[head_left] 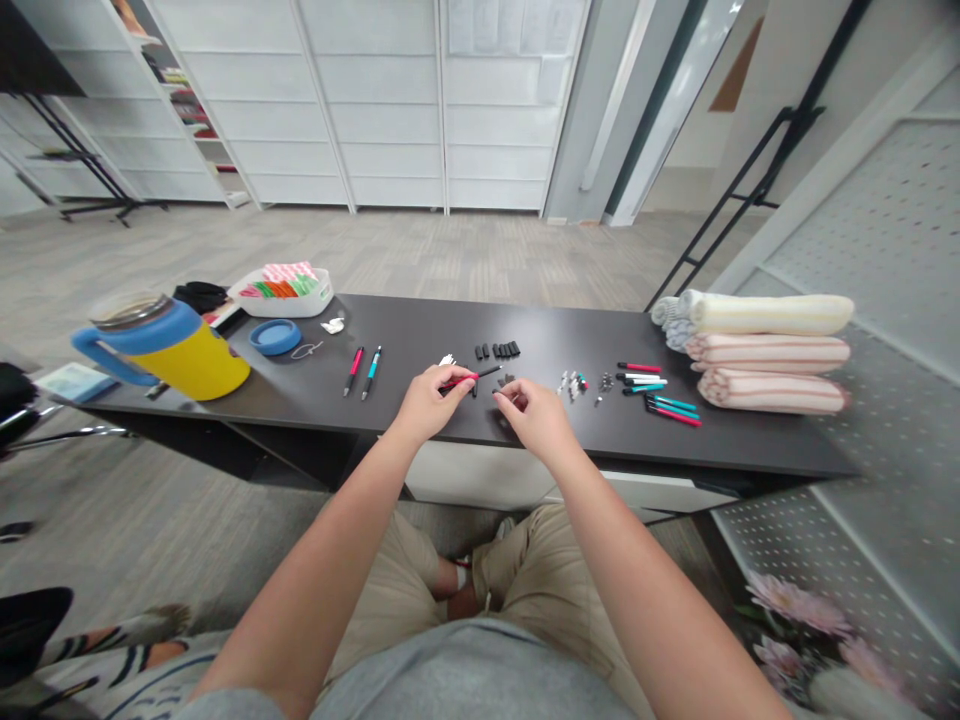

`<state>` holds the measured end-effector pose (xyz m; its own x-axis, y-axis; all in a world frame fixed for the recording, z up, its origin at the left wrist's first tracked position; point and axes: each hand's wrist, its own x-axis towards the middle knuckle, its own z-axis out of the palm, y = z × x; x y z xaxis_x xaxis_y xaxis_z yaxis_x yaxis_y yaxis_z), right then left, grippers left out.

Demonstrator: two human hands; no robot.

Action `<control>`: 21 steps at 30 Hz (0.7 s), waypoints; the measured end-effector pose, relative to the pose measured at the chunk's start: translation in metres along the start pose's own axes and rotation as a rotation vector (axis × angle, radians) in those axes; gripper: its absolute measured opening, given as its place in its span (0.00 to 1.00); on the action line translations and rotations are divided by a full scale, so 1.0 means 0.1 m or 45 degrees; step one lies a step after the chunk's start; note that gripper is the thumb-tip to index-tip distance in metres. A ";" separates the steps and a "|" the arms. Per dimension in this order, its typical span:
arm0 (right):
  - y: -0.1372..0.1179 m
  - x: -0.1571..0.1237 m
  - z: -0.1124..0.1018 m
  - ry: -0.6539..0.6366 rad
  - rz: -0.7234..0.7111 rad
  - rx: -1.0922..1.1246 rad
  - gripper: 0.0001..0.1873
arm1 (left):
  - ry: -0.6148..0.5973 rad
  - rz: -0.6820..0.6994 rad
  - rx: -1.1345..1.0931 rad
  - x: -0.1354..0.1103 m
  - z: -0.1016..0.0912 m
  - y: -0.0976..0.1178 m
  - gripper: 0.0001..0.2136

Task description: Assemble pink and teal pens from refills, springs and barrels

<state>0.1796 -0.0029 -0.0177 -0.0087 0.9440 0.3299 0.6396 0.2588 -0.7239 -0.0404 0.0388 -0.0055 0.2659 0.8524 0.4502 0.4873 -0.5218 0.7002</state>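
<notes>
L hand [435, 400] grips a red-and-black pen [475, 376] btwn thumb & fingers, dark end pointing approx 2 o'clock. R hand [538, 415] sits just beside it at 3, thumb & fingertips pinched together, poss. on a small dark piece; too small to tell for sure. The held pen is over the dark tabletop [420, 325], near its front edge.

Clock centred on the hands: at 9, apart, lie two pens that look whole, a red pen [354, 371] and a blue pen [371, 373], side by side. I'd count those as done, w/ the held one prob. part-built.

Left, as far as shows: black grips [506, 350] in a row at 12; white sticks [447, 360] just past the L hand, approx 11, partly hidden; small silver parts [574, 386] at 3, w/ tiny metal bits [605, 383] just beyond; then red, white & teal barrels [675, 408] further out at 3. So most of the lot seems loose, i.e. early going.

Rolled towels [772, 350] far out at 3; yellow-blue mug [187, 355] far out at 9; white basket [322, 297] at 10.
</notes>
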 end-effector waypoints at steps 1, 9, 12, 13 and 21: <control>0.02 0.00 -0.01 0.007 0.046 0.093 0.10 | -0.006 -0.002 -0.006 0.00 0.00 0.00 0.10; 0.05 0.01 -0.02 -0.012 -0.028 0.245 0.16 | -0.088 0.024 -0.035 -0.01 0.01 0.03 0.11; 0.00 0.00 -0.05 -0.040 0.005 0.286 0.17 | -0.157 0.061 -0.022 0.00 0.00 0.07 0.11; -0.02 0.00 -0.05 -0.054 0.033 0.315 0.18 | -0.180 0.075 -0.024 0.00 0.00 0.08 0.11; -0.04 -0.01 -0.10 -0.131 0.107 0.468 0.18 | -0.280 0.135 -0.022 0.01 0.00 0.12 0.10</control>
<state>0.1849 -0.0074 -0.0092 -0.0568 0.9758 0.2110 0.3231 0.2180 -0.9209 -0.0342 0.0332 0.0036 0.4903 0.7786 0.3917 0.4332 -0.6077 0.6656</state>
